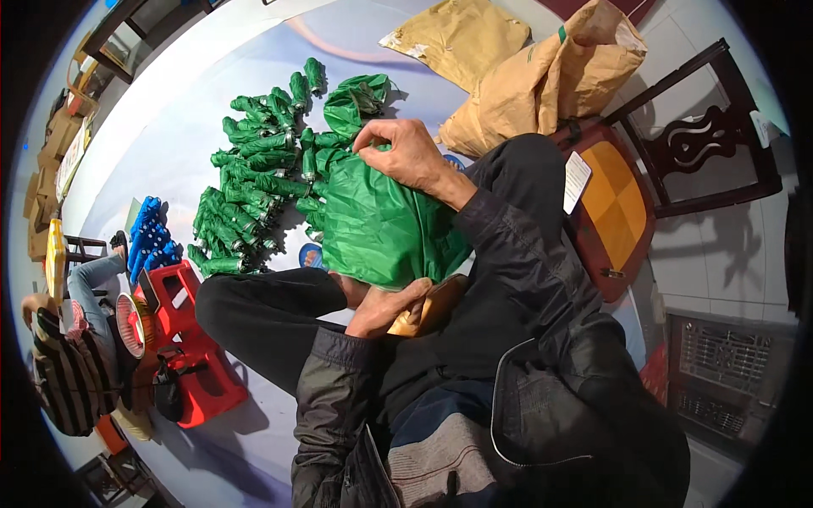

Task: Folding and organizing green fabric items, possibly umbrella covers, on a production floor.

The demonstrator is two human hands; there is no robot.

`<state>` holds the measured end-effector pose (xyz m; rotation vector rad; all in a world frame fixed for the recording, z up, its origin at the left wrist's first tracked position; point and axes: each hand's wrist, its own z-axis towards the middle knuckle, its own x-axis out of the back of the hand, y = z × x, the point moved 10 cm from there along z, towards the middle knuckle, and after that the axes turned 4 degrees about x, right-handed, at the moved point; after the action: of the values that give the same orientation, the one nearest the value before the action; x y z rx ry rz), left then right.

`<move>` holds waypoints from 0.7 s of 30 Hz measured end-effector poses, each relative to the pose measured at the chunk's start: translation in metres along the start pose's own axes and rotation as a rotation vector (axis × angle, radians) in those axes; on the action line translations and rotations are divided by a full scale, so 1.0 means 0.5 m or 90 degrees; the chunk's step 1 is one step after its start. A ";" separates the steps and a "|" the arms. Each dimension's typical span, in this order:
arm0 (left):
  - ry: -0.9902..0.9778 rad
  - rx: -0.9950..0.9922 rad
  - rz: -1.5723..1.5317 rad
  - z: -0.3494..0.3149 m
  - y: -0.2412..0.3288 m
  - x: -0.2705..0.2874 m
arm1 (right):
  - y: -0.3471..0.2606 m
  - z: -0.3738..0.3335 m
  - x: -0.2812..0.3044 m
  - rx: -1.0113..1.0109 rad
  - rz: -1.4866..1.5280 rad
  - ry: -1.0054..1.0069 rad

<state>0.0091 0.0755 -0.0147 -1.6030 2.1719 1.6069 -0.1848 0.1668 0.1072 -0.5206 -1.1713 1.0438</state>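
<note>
A green folding umbrella [373, 222] lies across my lap between my crossed legs, its cloth loose and puffed out. My right hand [408, 157] is bent over the far edge of the cloth, thumb and fingers closed on it. At the near edge my left hand [385, 311] is closed on the same umbrella, close to a tan object [430, 306] whose kind I cannot make out. The cloth hides the frame and handle. Beyond my hands, another loosely gathered green umbrella [351, 106] lies beside a pile of rolled green umbrellas [254, 182] with silvery ends.
Two brown sacks [542, 85] lie at the far right, near a dark wooden chair [614, 212]. At left are a red plastic stool [190, 339], a round fan [131, 324], bundled blue umbrellas [152, 241] and another person [72, 356] in striped clothing.
</note>
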 end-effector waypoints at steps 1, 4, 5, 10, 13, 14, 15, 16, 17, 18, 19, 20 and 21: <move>-0.002 0.004 0.001 0.001 0.004 -0.002 | 0.001 0.002 0.003 0.006 -0.031 0.003; 0.054 -0.019 -0.058 -0.003 0.029 0.018 | 0.006 0.006 0.017 0.010 -0.098 0.021; 0.036 -0.038 -0.087 -0.003 0.038 0.029 | 0.004 0.008 0.023 0.012 -0.132 0.034; 0.120 -0.111 0.054 -0.002 0.067 0.057 | -0.014 0.010 0.017 0.000 -0.294 0.076; 0.143 -0.076 0.214 0.025 0.039 0.069 | -0.042 0.014 -0.017 0.018 -0.364 0.058; 0.147 -0.065 0.268 0.032 0.035 0.063 | -0.049 0.014 -0.026 0.027 -0.403 0.051; 0.144 -0.119 0.234 0.029 0.053 0.044 | -0.057 0.013 -0.032 0.056 -0.376 0.073; 0.142 -0.119 0.235 0.032 0.050 0.041 | -0.054 0.012 -0.040 0.055 -0.377 0.075; 0.165 -0.076 0.209 0.034 0.032 0.050 | -0.048 0.012 -0.049 0.044 -0.382 0.064; 0.187 -0.034 0.184 0.035 0.011 0.060 | -0.042 0.012 -0.056 0.033 -0.387 0.053; 0.213 0.007 0.157 0.032 -0.009 0.073 | -0.042 0.015 -0.063 0.025 -0.390 0.041; 0.214 0.005 0.159 0.031 -0.020 0.077 | -0.046 0.018 -0.063 0.029 -0.378 0.053; 0.206 -0.019 0.092 0.030 -0.031 0.079 | -0.052 0.021 -0.061 0.031 -0.379 0.054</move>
<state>-0.0067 0.0590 -0.0535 -1.8699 2.4810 1.5080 -0.1851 0.1263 0.1165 -0.1522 -1.1238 0.5290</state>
